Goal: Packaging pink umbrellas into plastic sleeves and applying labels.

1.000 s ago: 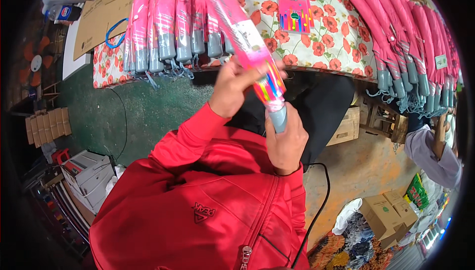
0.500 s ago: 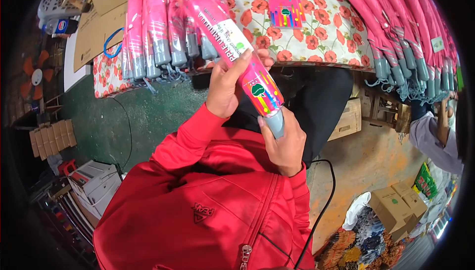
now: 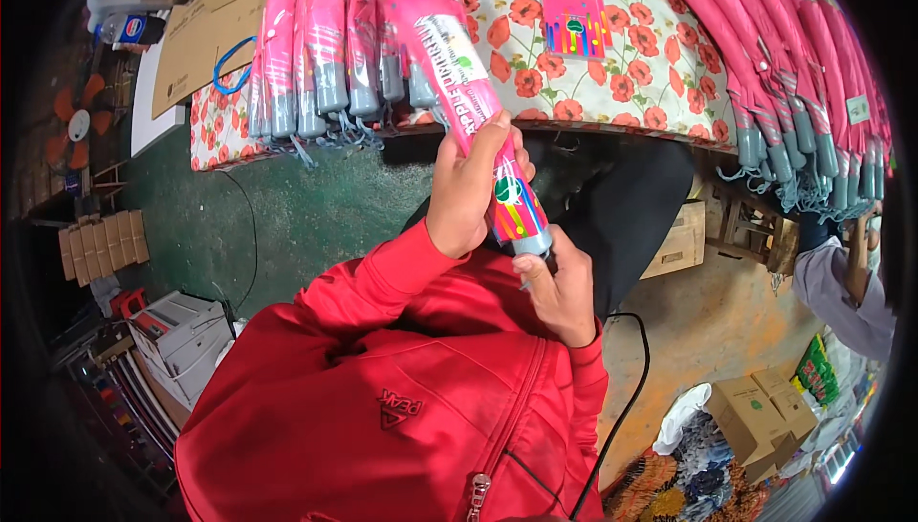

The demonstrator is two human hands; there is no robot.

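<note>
A folded pink umbrella in a clear printed sleeve slants in front of me, its grey handle end toward my body. My left hand is wrapped round the sleeved shaft, thumb on top. At the lower end, my right hand grips the grey handle, most of which its fingers and the sleeve hide. Just beyond, sleeved pink umbrellas lie side by side on the flowered tablecloth, grey handles hanging over the near edge. A flat printed sleeve rests on the cloth to the right of the held umbrella.
More pink umbrellas are heaped at the table's right. Blue cord and cardboard lie at the left. An orange fan stands far left. Cartons sit on the floor at lower right, near another person's sleeve.
The held umbrella has turned more upright, and its sleeve now covers more of the grey handle. My right hand has shifted slightly down along the handle; my left still grips the shaft.
</note>
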